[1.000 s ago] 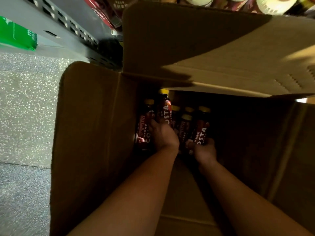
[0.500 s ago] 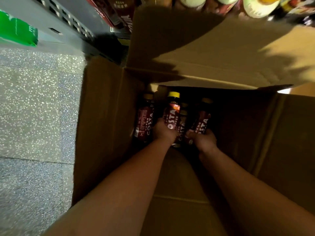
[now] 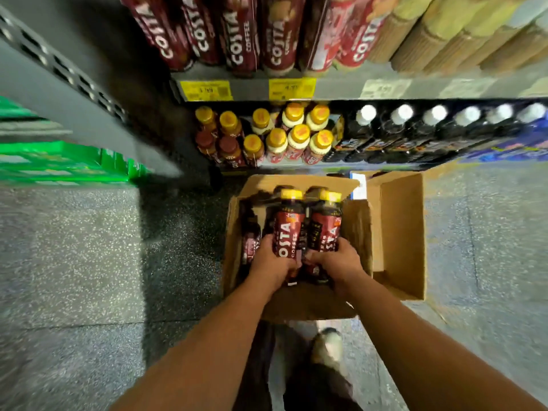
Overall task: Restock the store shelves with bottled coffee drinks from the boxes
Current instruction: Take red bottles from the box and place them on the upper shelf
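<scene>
- Looking down on green crates [image 3: 59,161] at the far left, with a grey perforated upright [image 3: 74,93] slanting across above them.
- Standing on speckled grey floor [image 3: 74,247], with one pale shoe [image 3: 326,345] showing near, beneath the forearms.
- Facing a top row of Costa bottles [image 3: 237,40] at the far edge, above two yellow price tags [image 3: 204,90] on the shelf lip.
- Facing yellow-capped bottles [image 3: 296,134] on the lower shelf just beyond the box; too blurred and crowded for a sure count.
- Counting six white-capped dark bottles [image 3: 400,126] in a line to their right.
- Reaching both bare forearms forward over an open cardboard box [image 3: 397,232] on the floor, its far flap folded out toward the lower shelf and its right side bare.
- Curling the left hand [image 3: 271,264] round the lower body of the left bottle [image 3: 287,229], yellow cap pointing far.
- Curling the right hand [image 3: 336,261] round the base of the right bottle [image 3: 324,229] in the same way.
- Holding these two side by side, just apart or touching, over the box's left half.
- Seeing one third bottle [image 3: 250,241] standing inside against the box's left wall.
- Making out darker shapes behind the held pair, without being able to tell how many.
</scene>
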Motion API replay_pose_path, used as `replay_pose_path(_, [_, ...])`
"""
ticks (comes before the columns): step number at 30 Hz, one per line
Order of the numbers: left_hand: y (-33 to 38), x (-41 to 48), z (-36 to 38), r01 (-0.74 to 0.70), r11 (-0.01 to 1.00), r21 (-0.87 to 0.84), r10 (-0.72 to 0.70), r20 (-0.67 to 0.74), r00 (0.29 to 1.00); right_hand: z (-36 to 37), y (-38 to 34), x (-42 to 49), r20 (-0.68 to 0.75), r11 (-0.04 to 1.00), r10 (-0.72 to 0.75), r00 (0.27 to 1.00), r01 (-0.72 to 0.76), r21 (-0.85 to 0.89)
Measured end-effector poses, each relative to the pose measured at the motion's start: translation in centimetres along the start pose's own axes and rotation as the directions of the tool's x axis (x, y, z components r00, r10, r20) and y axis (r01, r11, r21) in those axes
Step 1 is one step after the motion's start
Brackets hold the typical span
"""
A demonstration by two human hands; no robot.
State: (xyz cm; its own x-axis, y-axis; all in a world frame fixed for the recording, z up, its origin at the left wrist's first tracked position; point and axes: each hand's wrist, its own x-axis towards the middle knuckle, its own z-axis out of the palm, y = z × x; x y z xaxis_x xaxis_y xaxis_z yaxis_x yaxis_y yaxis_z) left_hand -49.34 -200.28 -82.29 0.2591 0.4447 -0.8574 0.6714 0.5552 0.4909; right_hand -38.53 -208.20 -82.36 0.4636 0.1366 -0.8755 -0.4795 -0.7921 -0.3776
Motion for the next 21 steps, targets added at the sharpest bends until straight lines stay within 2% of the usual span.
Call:
replay_pose_path(3, [2.1,-4.6,-1.1,-0.121,0.992,-0.032,0.119,-0.044,0.992,-1.5,-0.1,-1.4,0.013,0.996,-0.094,0.996,0.094,-0.009])
replay_pose_path(7, [3.4,-9.2,-1.7,-0.234,0.968,-0.095,0.227,-0.074,0.971,-3.4,-3.9,-8.9,0.089,0.959,-0.264,0.960,0.271,-0.079])
replay_pose_path(11, [2.5,-11.0,-1.6,-0.337,0.942,-0.001,0.331,-0.180,0.926,-5.6,-5.5,-15.7,0.074,0.924,-0.376,0.924,0.380,-0.041])
replay_pose_path(13, [3.9,-14.1,-1.7,-0.383,0.924,-0.002,0.374,-0.204,0.905,-6.9,-6.5,-19.2,0.093,0.890,-0.443,0.892,0.450,-0.076])
replay_pose_path(18, [9.1,-25.8,-2.3,-0.525,0.842,-0.122,0.494,-0.215,0.843,-9.4,-8.2,-25.4,0.109,0.833,-0.547,0.830,0.553,-0.029])
replay_pose_path(21, [10.6,-30.0,-3.0,-0.594,0.777,-0.208,0.570,-0.170,0.804,-10.8,-9.3,-29.2,0.113,0.793,-0.606,0.787,0.610,0.003])
